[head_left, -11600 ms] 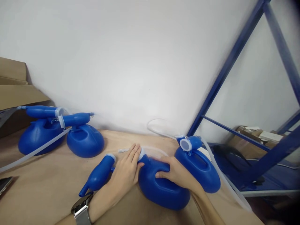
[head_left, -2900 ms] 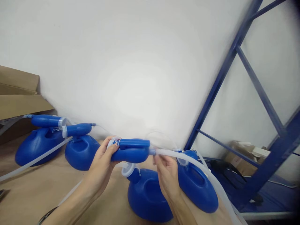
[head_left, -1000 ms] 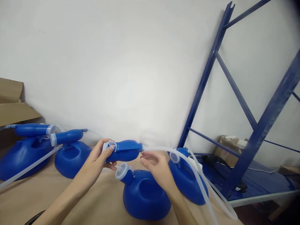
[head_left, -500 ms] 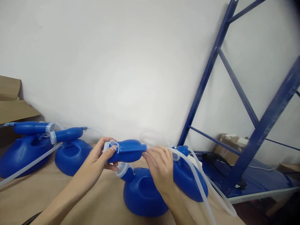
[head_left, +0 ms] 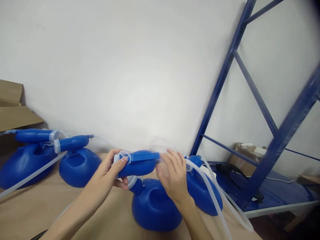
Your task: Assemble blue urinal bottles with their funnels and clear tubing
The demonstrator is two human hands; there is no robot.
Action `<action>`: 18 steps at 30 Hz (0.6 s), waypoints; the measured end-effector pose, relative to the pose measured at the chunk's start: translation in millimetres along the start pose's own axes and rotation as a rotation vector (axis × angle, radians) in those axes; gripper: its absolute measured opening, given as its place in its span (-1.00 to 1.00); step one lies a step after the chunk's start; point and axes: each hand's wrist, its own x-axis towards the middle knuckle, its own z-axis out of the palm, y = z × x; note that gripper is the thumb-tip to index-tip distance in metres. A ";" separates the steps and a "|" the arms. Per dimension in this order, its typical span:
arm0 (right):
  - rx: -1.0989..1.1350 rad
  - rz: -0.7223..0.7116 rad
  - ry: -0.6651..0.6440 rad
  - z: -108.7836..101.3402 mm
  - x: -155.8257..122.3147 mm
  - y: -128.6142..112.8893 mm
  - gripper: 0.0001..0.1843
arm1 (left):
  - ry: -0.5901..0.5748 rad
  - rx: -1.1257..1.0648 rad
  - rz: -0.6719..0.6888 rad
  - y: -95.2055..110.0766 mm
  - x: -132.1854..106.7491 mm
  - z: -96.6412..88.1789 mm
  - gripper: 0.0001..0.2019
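Observation:
My left hand [head_left: 110,170] is closed round the wide end of a blue plastic funnel piece [head_left: 138,162] with a clear cap ring, held level above the table. My right hand [head_left: 173,175] is at the funnel's narrow end, fingers pinched where a translucent tube [head_left: 212,196] joins it. The tube runs down to the right, off the table edge. Just below the funnel a blue flat-bodied jug [head_left: 155,206] lies on the brown table [head_left: 37,210], its open neck pointing up-left. A second blue jug [head_left: 205,196] lies behind my right hand.
Two more blue jugs [head_left: 80,165] with funnels and tubes on them stand at the far left by the white wall. Cardboard boxes [head_left: 12,110] are at the left edge. A blue metal rack frame [head_left: 250,93] stands on the right, with boxes and a cable behind it.
My right hand has come back from open palm to the funnel's narrow end and closed on the tube joint. My left hand keeps the funnel almost still.

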 end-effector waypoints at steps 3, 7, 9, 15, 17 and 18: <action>0.048 0.012 -0.097 -4.8 1.1 4.6 -0.69 | -0.024 -0.003 0.001 3.2 -0.3 -4.8 -0.49; -0.037 -0.023 -0.115 -8.5 1.5 3.5 -0.72 | -0.051 -0.010 -0.014 3.9 -2.8 -8.1 -0.53; -0.118 -0.067 -0.108 -8.4 1.7 1.8 -0.70 | -0.073 -0.013 -0.021 4.1 -4.5 -7.4 -0.53; -0.195 -0.153 -0.026 -2.1 1.0 1.1 -0.67 | -0.046 -0.006 -0.026 9.8 -10.8 2.4 -0.57; -0.192 -0.157 -0.015 0.3 0.4 1.2 -0.68 | -0.024 0.008 -0.027 10.7 -11.8 4.4 -0.58; -0.188 -0.154 -0.014 1.2 0.3 0.9 -0.69 | -0.022 0.015 -0.028 10.7 -11.6 4.3 -0.58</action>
